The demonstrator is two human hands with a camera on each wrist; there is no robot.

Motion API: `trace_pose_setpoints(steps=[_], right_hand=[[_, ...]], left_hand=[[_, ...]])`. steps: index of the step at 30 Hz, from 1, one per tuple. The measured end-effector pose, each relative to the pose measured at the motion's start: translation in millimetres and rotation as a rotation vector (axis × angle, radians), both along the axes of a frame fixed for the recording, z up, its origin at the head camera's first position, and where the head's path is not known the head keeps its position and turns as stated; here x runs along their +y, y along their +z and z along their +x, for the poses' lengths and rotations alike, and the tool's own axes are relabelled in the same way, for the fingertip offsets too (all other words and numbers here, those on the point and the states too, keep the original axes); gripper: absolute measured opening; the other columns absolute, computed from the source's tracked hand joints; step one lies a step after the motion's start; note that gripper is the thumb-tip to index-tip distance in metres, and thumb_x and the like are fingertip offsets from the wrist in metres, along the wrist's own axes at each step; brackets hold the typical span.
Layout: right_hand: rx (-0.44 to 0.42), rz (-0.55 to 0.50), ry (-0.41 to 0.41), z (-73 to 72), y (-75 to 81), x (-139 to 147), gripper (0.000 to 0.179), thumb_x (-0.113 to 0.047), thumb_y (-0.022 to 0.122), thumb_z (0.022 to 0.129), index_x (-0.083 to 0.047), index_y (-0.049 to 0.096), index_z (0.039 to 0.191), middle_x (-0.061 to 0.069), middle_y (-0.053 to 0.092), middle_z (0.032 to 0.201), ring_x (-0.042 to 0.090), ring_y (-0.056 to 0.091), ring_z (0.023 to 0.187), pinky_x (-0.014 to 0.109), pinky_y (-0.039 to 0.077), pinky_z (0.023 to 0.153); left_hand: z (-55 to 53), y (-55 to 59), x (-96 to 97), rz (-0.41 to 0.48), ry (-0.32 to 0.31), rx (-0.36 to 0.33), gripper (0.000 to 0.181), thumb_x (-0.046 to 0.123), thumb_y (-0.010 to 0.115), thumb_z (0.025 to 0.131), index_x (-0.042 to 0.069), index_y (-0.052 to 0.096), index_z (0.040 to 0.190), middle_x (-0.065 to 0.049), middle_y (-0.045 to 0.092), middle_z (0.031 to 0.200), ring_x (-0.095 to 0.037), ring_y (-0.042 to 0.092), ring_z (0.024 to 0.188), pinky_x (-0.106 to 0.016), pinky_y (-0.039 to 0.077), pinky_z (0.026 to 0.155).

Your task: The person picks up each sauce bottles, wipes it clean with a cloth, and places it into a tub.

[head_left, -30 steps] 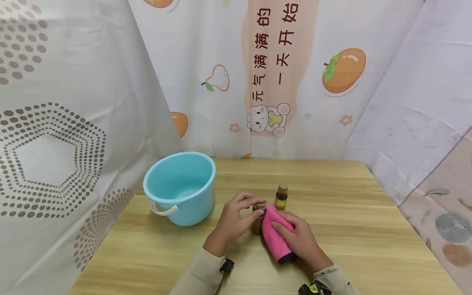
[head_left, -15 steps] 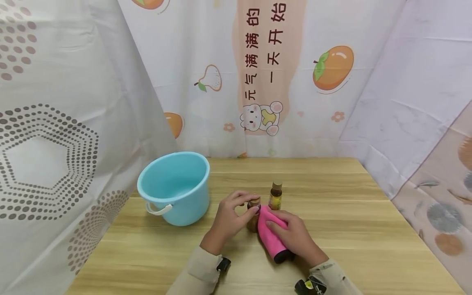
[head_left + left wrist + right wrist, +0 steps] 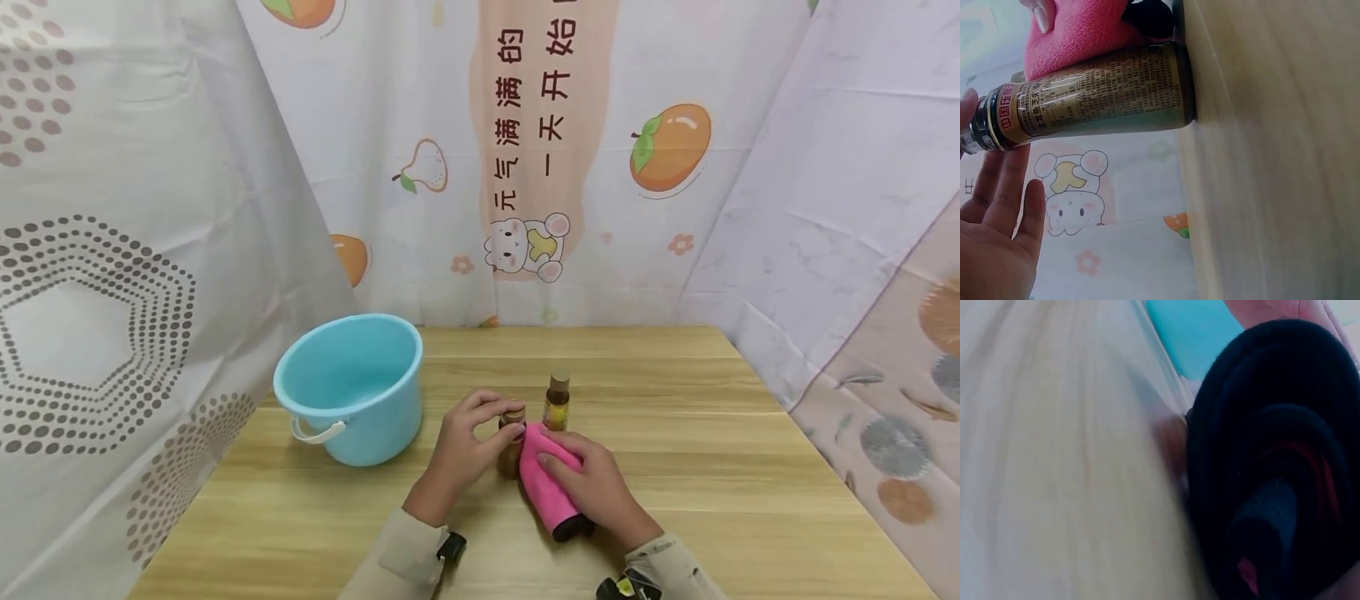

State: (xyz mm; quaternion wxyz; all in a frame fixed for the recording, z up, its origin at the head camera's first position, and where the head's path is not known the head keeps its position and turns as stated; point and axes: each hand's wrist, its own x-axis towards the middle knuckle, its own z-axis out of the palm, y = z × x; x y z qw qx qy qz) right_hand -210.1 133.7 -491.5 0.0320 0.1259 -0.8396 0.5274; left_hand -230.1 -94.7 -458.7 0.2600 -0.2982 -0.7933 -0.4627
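Observation:
In the head view, my left hand (image 3: 461, 442) pinches a dark brown bottle (image 3: 509, 462) at its capped neck, thumb on one side and fingers on the other. The bottle stands upright on the table; its gold printed label (image 3: 1110, 90) faces the left wrist camera. My right hand (image 3: 596, 483) grips a folded pink cloth (image 3: 540, 479) with a black edge and presses it against the bottle's right side. The cloth's layered black edge (image 3: 1272, 356) fills much of the right wrist view. Behind the cloth stands a second brown bottle (image 3: 557, 410) with a yellow label, partly hidden.
A light blue bucket (image 3: 408, 408) with a white handle (image 3: 318, 433) stands to the left on the wood-grain table (image 3: 675, 433). Printed curtains (image 3: 600, 292) hang along the back and both sides of the table.
The head view has shifted slightly, so everything sits a little further left in it. Both hands keep their hold on the bottle and the cloth with barely any movement.

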Motion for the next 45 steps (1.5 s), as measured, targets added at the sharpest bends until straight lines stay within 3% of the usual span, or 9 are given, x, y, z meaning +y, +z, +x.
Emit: trace_pose_setpoints(steps=[10,24,36,45], right_hand=[[0.109,-0.120,0.011,5.6,0.0,-4.2,0.036,-0.036,0.077,0.094,-0.035,0.072,0.129,-0.009,0.069,0.134,0.013,0.068,0.114,0.025,0.057,0.091],[0.278,-0.250,0.034,2.9,1.1,-6.5,0.041,-0.012,0.075,0.096,-0.019,0.069,0.136,0.000,0.065,0.141,0.011,0.065,0.117,0.024,0.059,0.087],[0.212,-0.216,0.034,3.5,-1.2,-9.2,0.039,-0.018,0.075,0.097,-0.023,0.069,0.136,-0.002,0.064,0.142,0.012,0.067,0.115,0.026,0.060,0.088],[0.136,-0.168,0.041,2.3,0.8,-6.4,0.036,-0.032,0.075,0.097,-0.031,0.070,0.133,-0.004,0.066,0.138,0.013,0.069,0.106,0.026,0.060,0.084]], left_hand=[[7.7,1.0,-1.7,-0.003,-0.006,0.044,0.024,0.020,0.080,0.093,0.019,0.078,0.117,0.005,0.071,0.116,-0.013,0.068,0.111,-0.034,0.059,0.094],[3.9,-3.1,-0.8,0.010,-0.005,0.019,0.026,0.022,0.078,0.095,0.023,0.077,0.121,0.006,0.071,0.115,-0.013,0.068,0.111,-0.035,0.060,0.091],[3.9,-3.5,-1.2,0.026,-0.033,0.004,0.027,0.023,0.079,0.094,0.021,0.077,0.121,0.005,0.070,0.117,-0.013,0.067,0.111,-0.035,0.059,0.092],[4.6,-0.7,1.0,0.027,-0.010,-0.007,0.028,0.025,0.081,0.091,0.019,0.079,0.119,0.003,0.065,0.119,-0.014,0.064,0.113,-0.036,0.058,0.095]])
